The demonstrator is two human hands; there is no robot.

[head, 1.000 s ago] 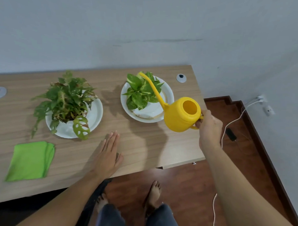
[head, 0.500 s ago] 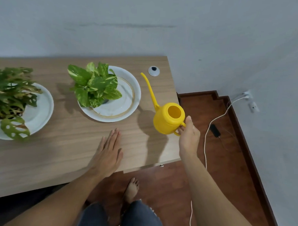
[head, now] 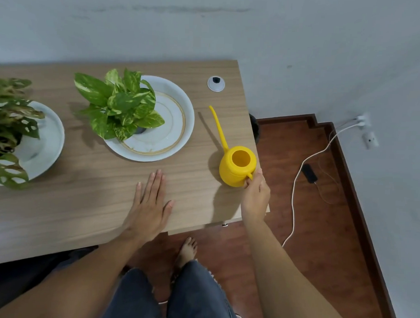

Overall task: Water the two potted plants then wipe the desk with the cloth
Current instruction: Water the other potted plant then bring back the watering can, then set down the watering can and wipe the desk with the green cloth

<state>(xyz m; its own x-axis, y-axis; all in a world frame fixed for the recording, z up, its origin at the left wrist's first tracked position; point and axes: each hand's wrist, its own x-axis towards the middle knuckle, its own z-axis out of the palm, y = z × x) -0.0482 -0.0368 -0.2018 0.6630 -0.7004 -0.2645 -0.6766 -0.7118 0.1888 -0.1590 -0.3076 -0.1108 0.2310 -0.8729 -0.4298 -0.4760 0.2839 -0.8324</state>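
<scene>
Yellow watering can (head: 237,168) upright near the right edge of the wooden desk (head: 191,191), toward the front right corner, spout angled up toward the back edge. Right hand (head: 255,196) directly in front of the can, fingers pinched closed on its handle at the near side; base apparently touching the surface, though the contact line is hard to make out. Left hand (head: 150,204) flat on the desk near the front edge, palm down, fingers spread and holding nothing, well to the left of the can. Pothos plant (head: 118,105) on a white saucer (head: 181,124) further back, between can and left edge. Monstera plant (head: 7,128) on a second white saucer (head: 51,139) at the left edge, partly cut off. Round cable grommet (head: 216,83) near the back right corner.
</scene>
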